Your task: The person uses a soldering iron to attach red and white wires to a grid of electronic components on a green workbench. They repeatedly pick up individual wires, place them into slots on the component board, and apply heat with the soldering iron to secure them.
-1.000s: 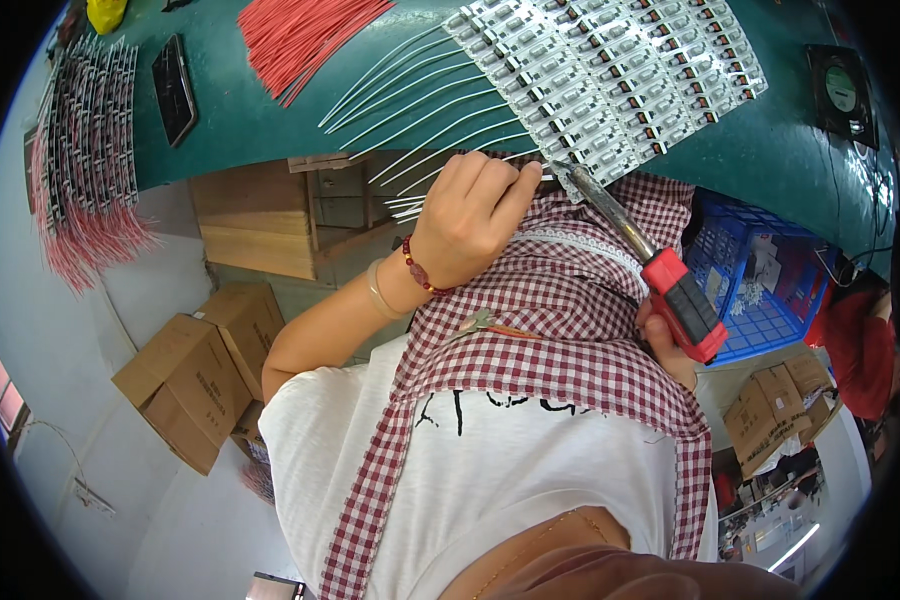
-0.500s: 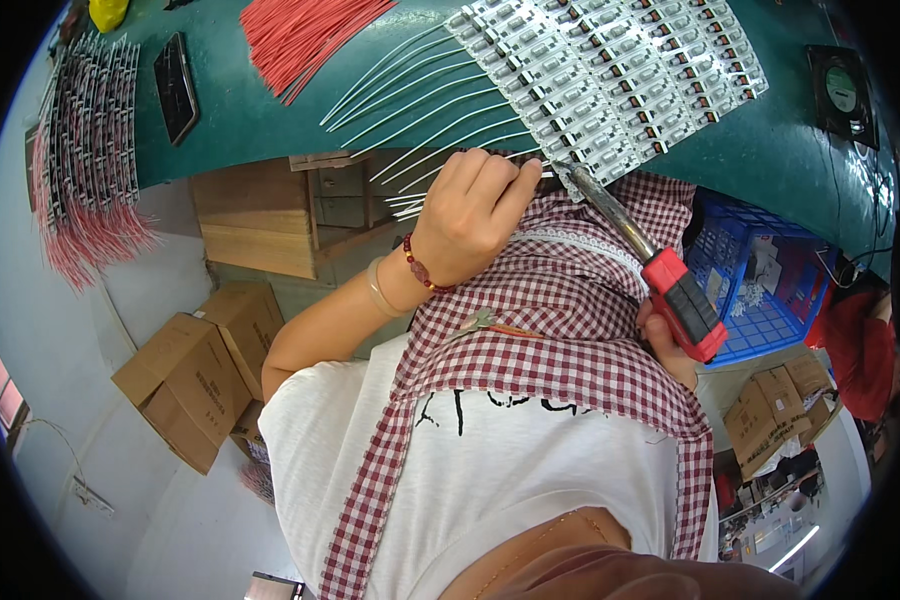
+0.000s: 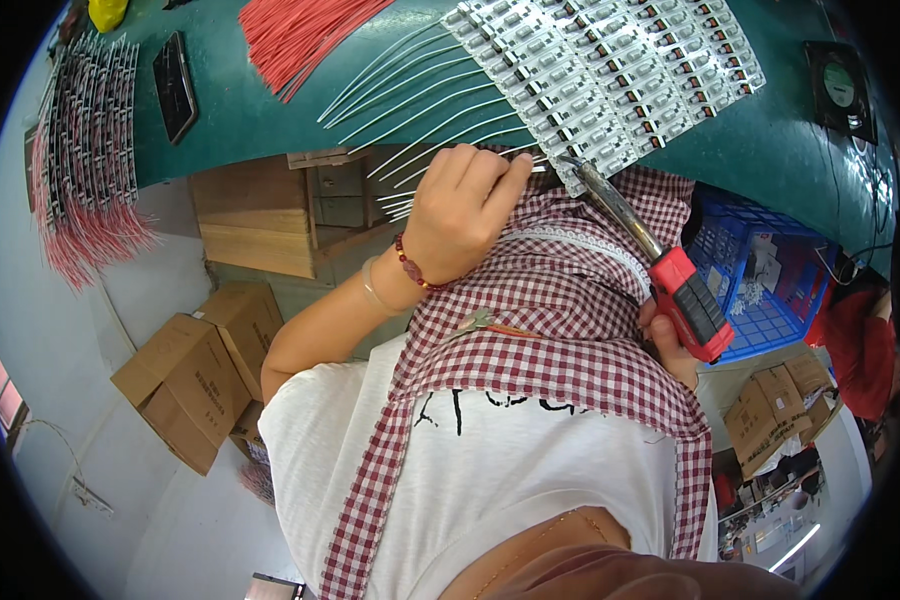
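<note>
A panel of several rows of small identical circuit boards (image 3: pixel 610 80) lies at the near edge of the green table. From its left edge a row of thin white wires (image 3: pixel 410 130) fans out to the left. My left hand (image 3: pixel 465 210) is closed in a pinch at the panel's near left corner, on the end of a white wire; the fingertips are partly hidden. In my right hand (image 3: pixel 673 350) is a soldering iron (image 3: pixel 698 305) with a red and black handle. Its metal barrel slants up left, and its tip is at the panel's near corner, close to my left fingers.
Red wires (image 3: pixel 305 35) lie in a bundle at the back of the table (image 3: pixel 240 120). Left of them are a phone (image 3: pixel 175 90) and wired boards (image 3: pixel 88 130) hanging over the edge. At right are a dark device (image 3: pixel 840 90) and a blue crate (image 3: pixel 755 270). Cardboard boxes (image 3: pixel 195 380) stand at lower left.
My left hand has drawn slightly to the left with the wire end. The soldering iron's handle has shifted a little to the right, its tip still by the panel's corner.
</note>
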A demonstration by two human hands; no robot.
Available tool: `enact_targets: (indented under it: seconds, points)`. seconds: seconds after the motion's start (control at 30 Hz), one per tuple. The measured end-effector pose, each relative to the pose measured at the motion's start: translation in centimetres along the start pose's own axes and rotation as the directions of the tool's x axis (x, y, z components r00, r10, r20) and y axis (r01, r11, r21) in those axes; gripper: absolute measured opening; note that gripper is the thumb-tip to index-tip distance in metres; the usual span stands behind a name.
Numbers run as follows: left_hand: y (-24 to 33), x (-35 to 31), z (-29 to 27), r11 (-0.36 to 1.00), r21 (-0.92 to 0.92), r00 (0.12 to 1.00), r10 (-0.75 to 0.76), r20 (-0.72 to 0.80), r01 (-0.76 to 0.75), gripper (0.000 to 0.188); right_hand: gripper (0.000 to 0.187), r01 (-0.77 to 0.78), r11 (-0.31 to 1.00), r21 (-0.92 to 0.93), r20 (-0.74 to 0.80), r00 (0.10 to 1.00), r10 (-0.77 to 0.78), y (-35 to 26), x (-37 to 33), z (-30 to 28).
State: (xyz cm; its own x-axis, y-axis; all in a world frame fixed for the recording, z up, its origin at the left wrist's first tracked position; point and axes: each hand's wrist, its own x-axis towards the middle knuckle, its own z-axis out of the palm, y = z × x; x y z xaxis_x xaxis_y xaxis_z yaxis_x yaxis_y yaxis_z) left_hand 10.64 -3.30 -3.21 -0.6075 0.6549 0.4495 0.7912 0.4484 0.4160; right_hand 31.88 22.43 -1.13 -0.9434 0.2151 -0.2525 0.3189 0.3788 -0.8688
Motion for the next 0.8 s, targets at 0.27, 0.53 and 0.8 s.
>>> enact_targets:
  seconds: [0.27,0.53,0.8]
  points:
    - [-2.5,-4.8,-6.8,0.924,0.296,0.97,-0.228,-0.086,0.243,0.035,0.018,-0.071,0.99,0.12,-0.022,0.997,0.074,-0.8,0.1,-0.5]
    - [2.2,-1.4,-3.8,0.999,-0.009,0.993,-0.035,-0.111,0.034,0.032,0.017,-0.017,0.995,0.095,-0.018,1.0,0.019,-0.7,0.0,-0.7]
    - [2.2,-0.3,0.9,0.994,-0.08,0.994,-0.079,-0.074,0.073,0.034,0.013,0.064,0.989,-0.135,-0.013,0.998,-0.067,0.6,-0.3,-0.1]
